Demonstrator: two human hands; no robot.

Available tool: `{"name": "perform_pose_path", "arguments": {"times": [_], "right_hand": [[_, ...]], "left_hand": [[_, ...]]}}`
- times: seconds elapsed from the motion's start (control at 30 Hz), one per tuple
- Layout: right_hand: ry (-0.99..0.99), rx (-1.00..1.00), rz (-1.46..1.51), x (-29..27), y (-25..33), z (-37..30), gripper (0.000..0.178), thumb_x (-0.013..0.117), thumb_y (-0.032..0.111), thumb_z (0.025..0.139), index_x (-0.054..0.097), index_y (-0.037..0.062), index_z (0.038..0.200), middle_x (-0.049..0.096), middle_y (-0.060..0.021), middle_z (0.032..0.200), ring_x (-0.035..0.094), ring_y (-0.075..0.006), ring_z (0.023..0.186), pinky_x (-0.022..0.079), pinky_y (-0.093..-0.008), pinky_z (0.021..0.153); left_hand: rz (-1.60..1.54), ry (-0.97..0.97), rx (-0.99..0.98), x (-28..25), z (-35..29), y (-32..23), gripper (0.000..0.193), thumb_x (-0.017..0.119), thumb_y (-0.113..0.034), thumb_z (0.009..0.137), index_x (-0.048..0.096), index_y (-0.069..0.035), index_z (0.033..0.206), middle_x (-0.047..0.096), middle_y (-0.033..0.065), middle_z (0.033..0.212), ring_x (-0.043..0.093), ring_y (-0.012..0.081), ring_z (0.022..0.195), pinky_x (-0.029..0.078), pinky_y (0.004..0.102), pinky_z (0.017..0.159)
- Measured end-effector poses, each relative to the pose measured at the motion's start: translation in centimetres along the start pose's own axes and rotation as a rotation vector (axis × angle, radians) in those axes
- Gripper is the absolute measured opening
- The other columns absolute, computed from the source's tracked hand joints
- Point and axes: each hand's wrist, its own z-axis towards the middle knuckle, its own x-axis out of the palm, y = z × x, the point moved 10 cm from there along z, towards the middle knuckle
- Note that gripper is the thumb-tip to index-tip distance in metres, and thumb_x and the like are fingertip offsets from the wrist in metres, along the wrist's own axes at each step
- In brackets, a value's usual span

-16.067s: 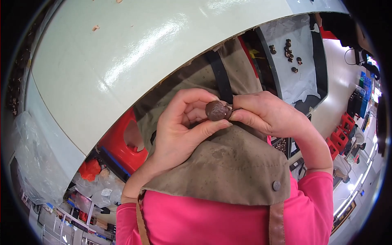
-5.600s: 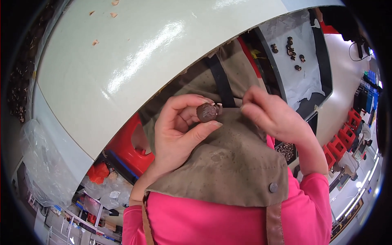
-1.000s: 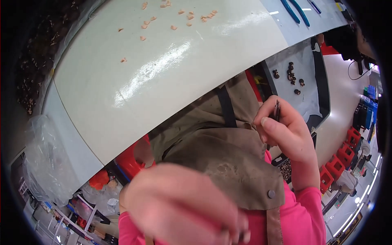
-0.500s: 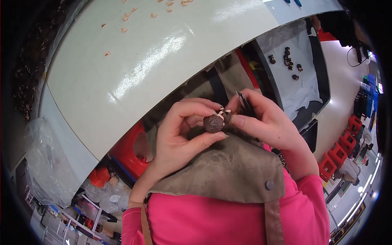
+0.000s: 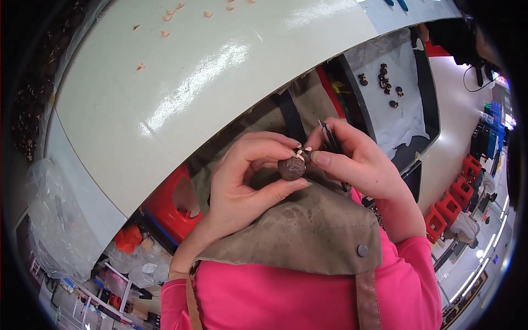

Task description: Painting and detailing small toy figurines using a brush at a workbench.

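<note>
While I monitor the head view, both hands are positioned close together above the brown apron (image 5: 297, 231). The left hand (image 5: 239, 173) is clamped on the dark figure (image 5: 291, 168): the thumb supports its rounded end from below, and the fingers bear on it from above. The figure sits between the two hands, its smaller end, with cream-coloured bits, directed toward the right hand (image 5: 366, 165). I read the right hand as closed around a slim dark tool (image 5: 329, 135), whose pointed end projects above the fingers. Its thumb tip lies at the figure's smaller end; I cannot tell whether the tool touches the figure.

Beyond the hands, I note the pale surface (image 5: 137, 110), with cream flakes (image 5: 208, 14) scattered near its far side. To the right, a dark tray (image 5: 425, 82) carries a white sheet (image 5: 406, 113), on which several small dark pieces (image 5: 383, 77) lie.
</note>
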Motion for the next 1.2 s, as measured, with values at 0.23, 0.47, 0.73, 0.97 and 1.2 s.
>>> {"name": "perform_pose_path", "arguments": {"times": [0.23, 0.47, 0.73, 0.97, 1.2], "right_hand": [[0.027, -0.006, -0.043, 0.5, -0.4, 0.1, 0.016, 0.053, 0.016, 0.091, 0.052, 0.002, 0.097, 0.054, 0.0006, 0.076, 0.046, -0.0032, 0.063, 0.035, -0.0181, 0.054], [-0.125, -0.428, -0.675, -1.2, 2.7, -1.2, 0.028, 0.04, 0.019, 0.096, 0.054, -0.0003, 0.11, 0.055, -0.0088, 0.093, 0.052, -0.0179, 0.083, 0.043, -0.0297, 0.074], [-0.109, -0.455, -0.903, -0.9, 3.1, -2.3, 0.026, 0.048, 0.012, 0.088, 0.058, 0.0026, 0.11, 0.055, -0.0125, 0.089, 0.052, -0.0274, 0.081, 0.044, -0.0333, 0.074], [-0.14, -0.558, -0.883, -0.4, 4.0, -2.7, 0.026, 0.061, 0.006, 0.079, 0.061, 0.0042, 0.105, 0.06, -0.0084, 0.083, 0.055, -0.0242, 0.075, 0.045, -0.0334, 0.068], [-0.129, -0.565, -0.949, -0.1, 4.1, -2.5, 0.02, 0.062, 0.013, 0.081, 0.061, 0.0092, 0.101, 0.059, -0.0072, 0.077, 0.057, -0.0257, 0.074, 0.046, -0.0352, 0.065]], "left_hand": [[0.219, 0.06, 0.044, 0.2, -0.3, -0.7, 0.047, 0.074, 0.008, 0.068, 0.051, -0.004, 0.106, 0.051, 0.0148, 0.111, 0.055, 0.019, 0.098, 0.047, 0.0289, 0.084], [0.206, -0.044, 0.058, -0.4, -0.3, 0.0, 0.04, 0.079, 0.002, 0.067, 0.059, -0.002, 0.101, 0.058, 0.0113, 0.102, 0.06, 0.0157, 0.087, 0.052, 0.0246, 0.071], [0.182, -0.056, 0.031, -0.3, -0.4, 1.0, 0.04, 0.079, 0.003, 0.067, 0.058, -0.002, 0.102, 0.057, 0.0114, 0.103, 0.06, 0.0155, 0.089, 0.052, 0.0243, 0.072], [0.147, -0.037, 0.022, 0.0, -0.5, 1.5, 0.042, 0.077, 0.005, 0.068, 0.056, -0.002, 0.104, 0.055, 0.0117, 0.104, 0.059, 0.0164, 0.091, 0.052, 0.0246, 0.074], [0.127, -0.034, 0.005, 0.0, -0.7, 1.7, 0.042, 0.076, 0.006, 0.069, 0.055, -0.002, 0.105, 0.054, 0.0118, 0.105, 0.059, 0.0164, 0.092, 0.051, 0.0249, 0.075]]}}
